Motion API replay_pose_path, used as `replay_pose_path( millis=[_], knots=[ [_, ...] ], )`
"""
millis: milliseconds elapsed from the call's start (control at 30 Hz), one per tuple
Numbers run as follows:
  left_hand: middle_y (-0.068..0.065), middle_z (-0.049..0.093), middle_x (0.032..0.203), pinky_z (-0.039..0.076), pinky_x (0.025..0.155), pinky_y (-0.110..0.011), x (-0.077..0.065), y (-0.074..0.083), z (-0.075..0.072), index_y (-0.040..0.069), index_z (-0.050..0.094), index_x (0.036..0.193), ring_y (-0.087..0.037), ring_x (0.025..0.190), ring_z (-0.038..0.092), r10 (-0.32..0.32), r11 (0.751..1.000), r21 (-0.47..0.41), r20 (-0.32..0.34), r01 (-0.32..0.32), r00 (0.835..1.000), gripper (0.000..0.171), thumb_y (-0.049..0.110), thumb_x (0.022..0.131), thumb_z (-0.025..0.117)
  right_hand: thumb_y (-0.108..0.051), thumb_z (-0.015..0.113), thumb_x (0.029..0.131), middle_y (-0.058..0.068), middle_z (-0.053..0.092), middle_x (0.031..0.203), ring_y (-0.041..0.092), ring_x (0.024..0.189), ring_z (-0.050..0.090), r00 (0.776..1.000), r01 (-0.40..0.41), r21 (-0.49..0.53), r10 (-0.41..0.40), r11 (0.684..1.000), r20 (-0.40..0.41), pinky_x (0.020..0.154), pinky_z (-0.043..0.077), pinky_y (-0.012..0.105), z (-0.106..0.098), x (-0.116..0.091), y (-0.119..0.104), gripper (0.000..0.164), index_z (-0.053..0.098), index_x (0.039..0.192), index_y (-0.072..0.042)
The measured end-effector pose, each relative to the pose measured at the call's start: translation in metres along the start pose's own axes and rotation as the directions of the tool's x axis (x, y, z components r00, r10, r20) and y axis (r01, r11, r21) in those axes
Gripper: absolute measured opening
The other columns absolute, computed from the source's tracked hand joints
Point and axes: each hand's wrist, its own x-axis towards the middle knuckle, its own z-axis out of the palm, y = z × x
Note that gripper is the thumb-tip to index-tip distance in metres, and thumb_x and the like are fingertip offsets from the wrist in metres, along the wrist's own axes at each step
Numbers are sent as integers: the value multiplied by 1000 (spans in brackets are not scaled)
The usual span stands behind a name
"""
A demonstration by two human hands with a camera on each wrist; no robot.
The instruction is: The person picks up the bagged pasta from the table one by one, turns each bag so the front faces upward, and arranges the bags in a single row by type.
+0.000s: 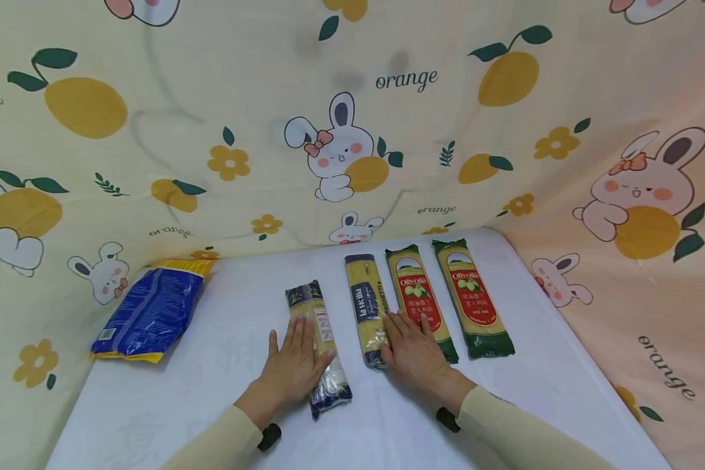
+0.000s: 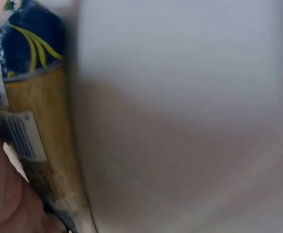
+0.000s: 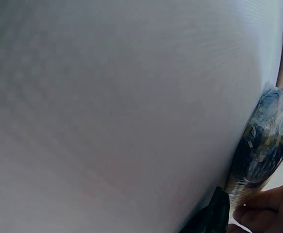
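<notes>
My left hand (image 1: 294, 365) rests on a clear-windowed pasta pack (image 1: 331, 390) with dark blue ends, its fingers laid straight along the pack and the thumb spread across it. In the left wrist view, that pack's barcode side (image 2: 44, 111) shows beside part of the hand. My right hand (image 1: 416, 356) lies with extended fingers over the la Sicilia spaghetti pack (image 1: 361, 277) and the lower left part of a red-labelled Olivoilà pasta pack (image 1: 410, 277). A crinkled dark blue pack end (image 3: 263, 141) appears beside fingers in the right wrist view.
A second Olivoilà pack (image 1: 474, 303) lies at the right of the row. At the far left, a blue and yellow bag (image 1: 149, 310) leans near the patterned cloth backdrop (image 1: 241, 85). Everything sits on a white-covered table (image 1: 229, 326).
</notes>
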Motion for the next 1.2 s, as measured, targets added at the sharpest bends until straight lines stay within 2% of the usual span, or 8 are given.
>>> replay_pose_path(
  millis=[233,367,433,533,633,767,967,1200],
  knots=[
    [-25,12,174,8,126,-71,-3,0,4,-6,17,166,-40,164,9,1,999,32,-55,1,998,93,67,109,30,-39,57,106,18,51,159,39,153,42,999,8,1,-8,1000,-41,125,24,67,0,2,-6,62,51,154,0],
    [-26,15,174,11,126,-72,1,5,1,-7,19,165,-40,163,12,-5,997,74,-46,8,999,94,67,108,31,-36,63,104,18,58,153,39,148,48,997,14,-26,-16,1000,-76,123,30,67,-2,0,-10,58,57,148,1],
    [-25,21,172,15,125,-72,2,5,-3,-6,24,164,-40,162,17,-2,994,109,-40,7,999,92,67,108,31,-36,67,102,17,61,149,39,145,51,996,23,-39,-26,999,-87,121,33,66,-4,-4,-14,55,61,144,0],
    [-24,44,163,29,121,-71,8,0,-12,-4,44,156,-41,154,38,36,987,162,-101,-19,994,82,63,109,38,-35,72,98,16,66,141,38,138,57,990,61,-40,-65,997,-125,118,39,64,-7,-12,-24,51,67,137,-2],
    [-21,66,140,48,107,-64,21,-9,-24,-1,62,140,-40,132,61,67,981,193,-200,-28,978,61,51,110,48,-37,75,96,14,70,131,35,123,63,967,128,-37,-133,991,-219,106,50,59,-8,-21,-37,46,70,128,-5],
    [-18,72,123,57,92,-56,54,-17,-38,2,69,130,-38,113,67,39,989,149,-275,3,961,45,40,109,55,-47,75,96,6,70,109,25,100,63,938,194,-51,-200,980,-281,84,54,44,-5,-31,-55,39,71,111,-11],
    [-19,64,130,51,100,-60,99,-24,-38,1,66,131,-39,123,58,22,987,162,-263,22,965,48,42,111,50,-68,63,96,-1,60,84,18,82,53,969,188,-86,-199,978,-143,72,45,37,1,-38,-75,54,65,88,-15],
    [-19,64,129,44,105,-63,121,-25,-32,0,69,130,-39,126,55,-56,980,173,-213,94,976,66,57,111,41,-74,60,94,0,61,83,20,84,56,987,151,-62,-154,987,-46,74,45,40,0,-36,-80,61,68,88,-14]
  ],
)
